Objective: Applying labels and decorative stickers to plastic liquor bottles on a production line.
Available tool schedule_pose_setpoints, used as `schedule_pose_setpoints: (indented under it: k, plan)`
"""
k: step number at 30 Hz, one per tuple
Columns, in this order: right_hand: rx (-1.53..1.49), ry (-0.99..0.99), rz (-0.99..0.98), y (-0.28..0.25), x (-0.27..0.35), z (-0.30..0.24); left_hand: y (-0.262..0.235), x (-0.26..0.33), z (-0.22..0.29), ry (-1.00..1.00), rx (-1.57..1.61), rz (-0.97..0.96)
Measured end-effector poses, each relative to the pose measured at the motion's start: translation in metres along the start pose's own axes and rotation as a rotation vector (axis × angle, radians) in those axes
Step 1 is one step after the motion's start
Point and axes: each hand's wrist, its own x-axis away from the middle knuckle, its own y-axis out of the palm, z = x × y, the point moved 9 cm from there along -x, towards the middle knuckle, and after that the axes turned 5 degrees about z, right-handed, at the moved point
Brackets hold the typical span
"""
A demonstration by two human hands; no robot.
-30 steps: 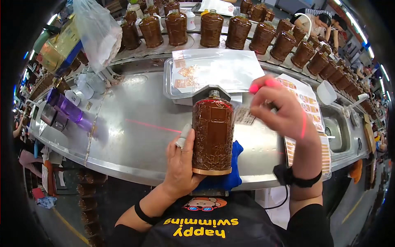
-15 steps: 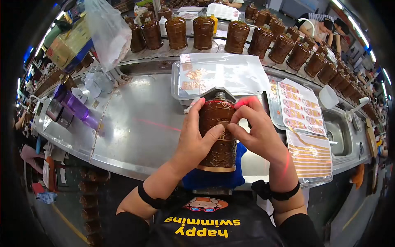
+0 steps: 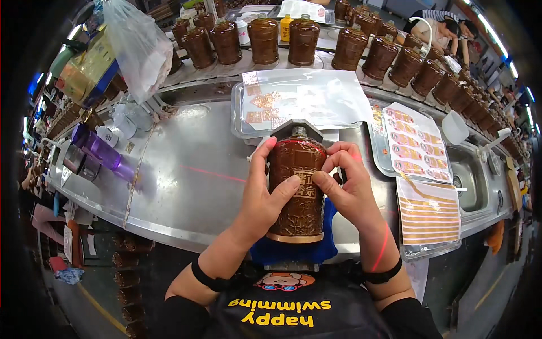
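Note:
A glossy brown embossed bottle (image 3: 298, 212) with a gold band round its base leans on a blue cloth (image 3: 333, 226) at the table's front edge. Behind its neck sits a grey angled bracket (image 3: 314, 131). My left hand (image 3: 265, 189) grips the bottle's left side, thumb on the front. At the other side my right hand (image 3: 351, 183) is closed round the shoulder, its thumb at the upper right corner of a square gold label (image 3: 305, 185) on the bottle's front. A red light line crosses the bottle near its shoulder.
Similar brown bottles (image 3: 264, 42) stand in a curved row behind the steel table (image 3: 180, 164). A tray with a clear decal sheet (image 3: 316, 101) lies beyond my hands. Rightward are a sticker sheet (image 3: 415, 141), gold strips (image 3: 429, 212) and a sink (image 3: 471, 175); leftward, a purple bottle (image 3: 101, 150).
My right thumb has come down against the label, whose full square now shows on the bottle's front. The bottles in the back row have shifted right.

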Motion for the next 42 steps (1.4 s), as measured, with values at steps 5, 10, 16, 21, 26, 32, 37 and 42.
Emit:
schedule_pose_setpoints:
  k: [5, 10, 16, 21, 26, 32, 37, 42]
  plan:
    - [-0.004, -0.007, -0.016, 0.002, 0.002, 0.001, -0.003, 0.001, -0.003, -0.006, 0.084, -0.019]
    - [0.008, 0.013, -0.007, 0.002, 0.004, 0.003, 0.002, 0.002, 0.002, -0.013, 0.103, -0.032]
    - [0.008, -0.004, -0.001, 0.001, 0.005, 0.005, 0.002, 0.002, 0.002, -0.005, 0.129, -0.029]
    - [-0.04, 0.054, -0.008, 0.003, 0.007, 0.011, 0.001, 0.003, 0.003, 0.014, 0.102, -0.03]
    - [-0.006, -0.01, 0.005, 0.002, 0.006, 0.007, 0.003, 0.002, 0.003, 0.022, 0.115, -0.042]
    - [-0.045, 0.057, -0.012, 0.005, 0.005, 0.011, -0.002, 0.002, -0.001, 0.02, 0.094, -0.037]
    - [0.005, -0.005, 0.004, 0.002, 0.006, 0.007, 0.002, 0.003, -0.001, -0.001, 0.146, -0.039]
    - [-0.014, -0.026, 0.004, 0.002, 0.007, 0.007, 0.002, 0.004, 0.0, 0.001, 0.13, -0.041]
